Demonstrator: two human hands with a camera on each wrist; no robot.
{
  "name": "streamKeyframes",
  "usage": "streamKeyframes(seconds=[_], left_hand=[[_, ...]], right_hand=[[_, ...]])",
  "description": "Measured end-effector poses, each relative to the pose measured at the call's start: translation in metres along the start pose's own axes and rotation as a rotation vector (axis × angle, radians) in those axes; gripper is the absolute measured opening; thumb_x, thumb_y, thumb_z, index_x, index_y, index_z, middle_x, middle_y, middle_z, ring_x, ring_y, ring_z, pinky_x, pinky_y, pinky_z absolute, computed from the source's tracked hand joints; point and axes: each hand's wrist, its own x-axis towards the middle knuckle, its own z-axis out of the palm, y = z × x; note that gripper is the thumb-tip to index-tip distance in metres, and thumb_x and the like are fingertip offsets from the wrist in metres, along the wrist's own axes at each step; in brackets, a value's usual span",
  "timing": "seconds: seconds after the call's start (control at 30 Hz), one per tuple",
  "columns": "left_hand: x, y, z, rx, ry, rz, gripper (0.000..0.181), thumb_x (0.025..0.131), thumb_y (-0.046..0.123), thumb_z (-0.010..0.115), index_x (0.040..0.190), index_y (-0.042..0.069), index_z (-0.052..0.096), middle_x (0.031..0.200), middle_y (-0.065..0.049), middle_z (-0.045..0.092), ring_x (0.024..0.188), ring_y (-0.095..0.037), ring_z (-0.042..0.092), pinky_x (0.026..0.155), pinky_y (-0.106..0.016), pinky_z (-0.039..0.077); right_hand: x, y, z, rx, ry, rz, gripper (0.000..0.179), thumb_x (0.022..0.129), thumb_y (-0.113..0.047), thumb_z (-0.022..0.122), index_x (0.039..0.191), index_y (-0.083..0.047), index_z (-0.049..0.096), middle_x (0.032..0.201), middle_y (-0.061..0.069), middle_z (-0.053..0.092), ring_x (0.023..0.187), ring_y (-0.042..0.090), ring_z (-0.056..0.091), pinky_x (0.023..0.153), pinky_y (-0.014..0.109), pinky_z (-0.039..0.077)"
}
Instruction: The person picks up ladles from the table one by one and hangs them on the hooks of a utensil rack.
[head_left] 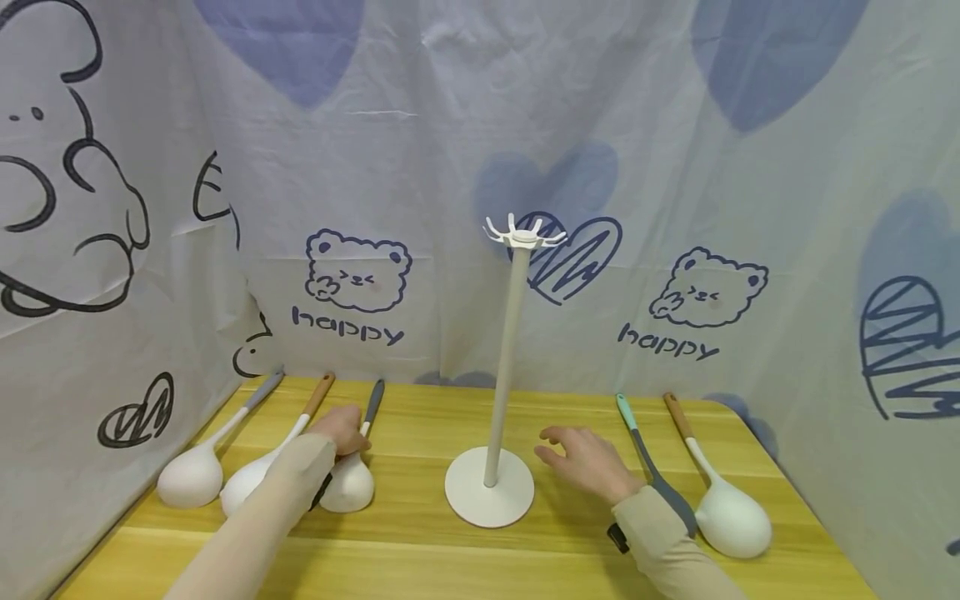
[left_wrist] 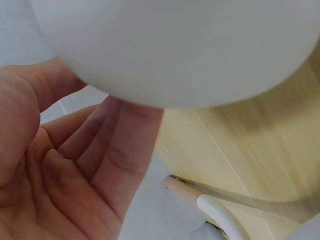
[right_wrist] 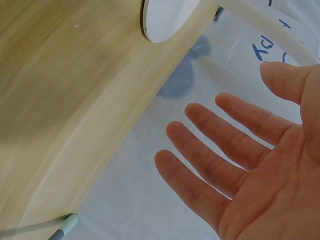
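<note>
Hand (left_wrist: 75, 170), fingertips hidden behind white bowl (left_wrist: 185, 55), tan handle (left_wrist: 184, 191), wooden tabletop (left_wrist: 215, 145)

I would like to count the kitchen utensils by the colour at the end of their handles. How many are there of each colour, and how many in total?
Grey handle ends: 2
Brown handle ends: 2
Mint-green handle end: 1
Total: 5

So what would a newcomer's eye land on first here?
The tall white stand, near the middle of the table, with prongs fanned out at its top. Then the hands on either side: left hand at the neck of a dark-handled ladle, right hand holding nothing. Behind it all hangs a pale cloth printed with hearts and bear faces.
</note>
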Motion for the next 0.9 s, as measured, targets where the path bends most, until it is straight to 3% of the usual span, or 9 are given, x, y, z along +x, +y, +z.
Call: streamKeyframes(seconds=[0.5, 0.7, 0.9], left_hand=[[-0.005, -0.007, 0.004, -0.037, 0.009, 0.031, 0.009, 0.091, 0.007, 0.062, 0.085, 0.002, 0.057, 0.071, -0.008, 0.052, 0.057, -0.017, 0.043, 0.05, -0.026, 0.038], [-0.017, -0.001, 0.004, -0.044, 0.118, 0.097, 0.005, 0.084, 0.001, 0.058, 0.079, 0.002, 0.056, 0.071, -0.009, 0.055, 0.063, -0.021, 0.051, 0.054, -0.029, 0.044], [-0.025, 0.001, 0.005, -0.065, 0.214, 0.101, 0.027, 0.089, 0.005, 0.057, 0.064, 0.009, 0.047, 0.059, -0.002, 0.044, 0.055, -0.016, 0.044, 0.05, -0.026, 0.039]], right_hand=[[0.001, -0.002, -0.003, -0.011, 0.014, 0.019, 0.037, 0.096, -0.036, 0.062, 0.122, -0.011, 0.067, 0.121, 0.009, 0.069, 0.109, 0.03, 0.066, 0.091, 0.049, 0.054], [0.001, -0.004, -0.008, -0.007, 0.011, 0.007, 0.038, 0.097, -0.036, 0.061, 0.123, -0.009, 0.066, 0.123, 0.009, 0.069, 0.109, 0.029, 0.066, 0.091, 0.049, 0.054], [0.001, -0.005, -0.01, -0.002, 0.03, -0.003, 0.037, 0.097, -0.034, 0.062, 0.123, -0.009, 0.067, 0.123, 0.009, 0.069, 0.108, 0.029, 0.067, 0.091, 0.048, 0.055]])
